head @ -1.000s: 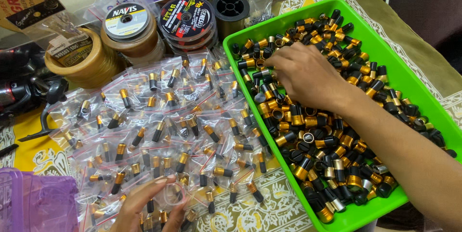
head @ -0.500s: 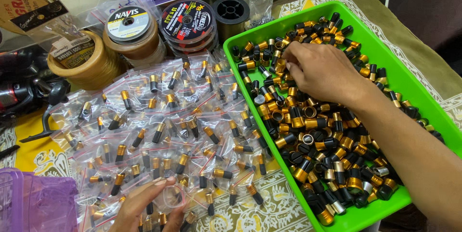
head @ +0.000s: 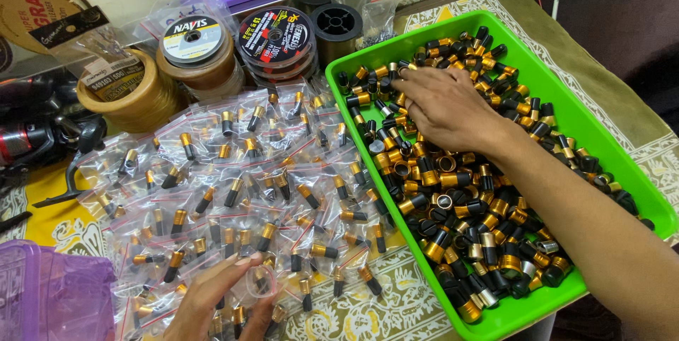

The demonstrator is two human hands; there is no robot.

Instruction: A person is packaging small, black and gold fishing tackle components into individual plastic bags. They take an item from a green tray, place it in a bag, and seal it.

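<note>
While the right hand (head: 445, 107) lies palm-down in the green tray (head: 608, 136), fingers loosely spread among black-and-gold caps (head: 467, 235), the left hand (head: 219, 298) pinches a small clear bag (head: 258, 281) at the near edge of the bagged caps (head: 233, 185); line spools (head: 276, 40) stand behind; a purple box (head: 49, 291) sits just left.

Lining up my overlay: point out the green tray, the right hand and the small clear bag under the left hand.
green tray (head: 622, 144), head view, bare right wall.
right hand (head: 445, 107), head view, back of hand.
small clear bag (head: 260, 281), head view, bag's middle.
</note>
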